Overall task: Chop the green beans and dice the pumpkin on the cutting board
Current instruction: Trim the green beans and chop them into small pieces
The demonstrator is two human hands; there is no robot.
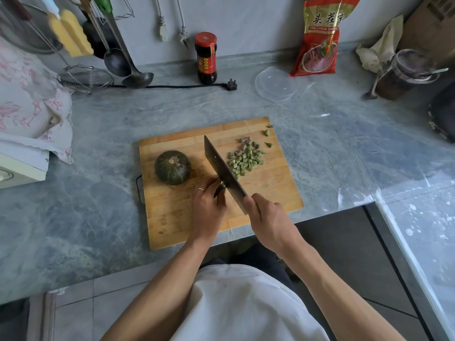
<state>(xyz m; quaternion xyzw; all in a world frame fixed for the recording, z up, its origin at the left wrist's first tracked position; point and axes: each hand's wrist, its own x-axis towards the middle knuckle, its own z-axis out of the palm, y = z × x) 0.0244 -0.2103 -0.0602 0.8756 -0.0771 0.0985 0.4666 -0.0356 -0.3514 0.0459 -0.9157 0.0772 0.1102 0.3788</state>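
Resting whole near the left edge of the cutting board (172, 217), a small dark-green pumpkin (172, 167) sits stem-up on the bench (98, 134). Just right of it, the left hand (208, 207), a ring on one finger, curls its fingers round the last uncut green beans (220, 187) and pins them to the wood near the board's middle. A cleaver (222, 172) stands edge-down against those fingertips, its handle wrapped in the right hand (267, 217) near the board's front edge. Chopped bean pieces (245, 158) lie heaped right of the blade, toward the board's far right corner, a few strays nearer that corner. Along the bench's back edge stand a dark sauce bottle (205, 59), a clear plastic lid (275, 83) and a red packet (320, 38).
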